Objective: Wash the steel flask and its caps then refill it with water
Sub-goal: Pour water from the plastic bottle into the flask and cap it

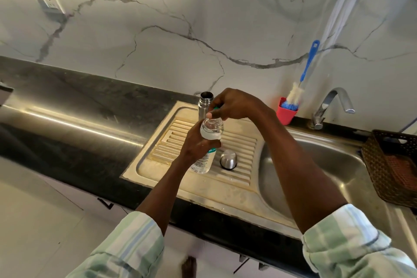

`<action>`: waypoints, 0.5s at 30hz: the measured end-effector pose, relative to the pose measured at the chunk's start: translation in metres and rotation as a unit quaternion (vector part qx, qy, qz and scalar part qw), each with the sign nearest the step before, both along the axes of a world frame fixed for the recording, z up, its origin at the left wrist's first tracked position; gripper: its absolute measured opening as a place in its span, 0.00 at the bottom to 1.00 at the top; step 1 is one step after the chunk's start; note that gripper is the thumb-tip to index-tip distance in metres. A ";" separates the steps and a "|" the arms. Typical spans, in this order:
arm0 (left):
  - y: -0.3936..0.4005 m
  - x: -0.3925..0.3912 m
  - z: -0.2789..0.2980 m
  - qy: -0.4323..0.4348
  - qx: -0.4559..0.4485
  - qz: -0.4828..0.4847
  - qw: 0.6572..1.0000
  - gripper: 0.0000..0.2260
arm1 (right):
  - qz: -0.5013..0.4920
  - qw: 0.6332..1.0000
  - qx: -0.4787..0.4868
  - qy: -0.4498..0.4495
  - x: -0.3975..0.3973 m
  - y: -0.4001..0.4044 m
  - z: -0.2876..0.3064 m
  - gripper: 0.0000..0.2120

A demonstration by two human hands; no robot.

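Note:
The steel flask (205,104) stands upright and uncapped at the back of the drainboard (234,189), partly hidden behind my hands. Its steel cup cap (228,159) sits upside down on the drainboard ribs. My left hand (198,142) grips a clear plastic water bottle (211,130) around its middle, holding it above the drainboard. My right hand (234,104) curls over the bottle's top, fingers pinching its green cap (216,108), which is mostly hidden.
A steel sink basin (316,165) lies to the right with a tap (331,104) behind it. A red cup (286,115) holds a blue bottle brush (306,65). A brown woven basket (392,165) sits at the far right. Black countertop (79,97) extends left.

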State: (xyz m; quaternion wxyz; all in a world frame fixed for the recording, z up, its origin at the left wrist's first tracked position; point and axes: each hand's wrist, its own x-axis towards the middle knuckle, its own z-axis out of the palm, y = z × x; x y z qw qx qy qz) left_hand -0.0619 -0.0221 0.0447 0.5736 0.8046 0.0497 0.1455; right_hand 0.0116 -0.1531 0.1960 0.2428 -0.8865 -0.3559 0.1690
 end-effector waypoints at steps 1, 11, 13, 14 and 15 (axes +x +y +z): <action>0.005 0.003 0.000 -0.001 0.002 -0.004 1.000 0.27 | -0.008 1.000 0.011 -0.002 0.003 0.003 -0.001 0.11; 0.062 0.024 0.019 -0.026 -0.027 -0.019 0.999 0.32 | -0.235 0.877 0.381 0.174 0.047 0.007 -0.021 0.11; 0.073 0.031 0.022 -0.027 -0.048 -0.011 0.998 0.35 | -0.275 0.855 0.382 0.217 0.055 0.011 -0.041 0.16; 0.078 0.034 0.023 -0.027 -0.050 -0.006 0.998 0.35 | -0.287 0.848 0.382 0.227 0.057 0.014 -0.051 0.17; 0.084 0.038 0.024 -0.029 -0.046 -0.001 0.999 0.36 | -0.296 0.839 0.393 0.233 0.059 0.016 -0.059 0.17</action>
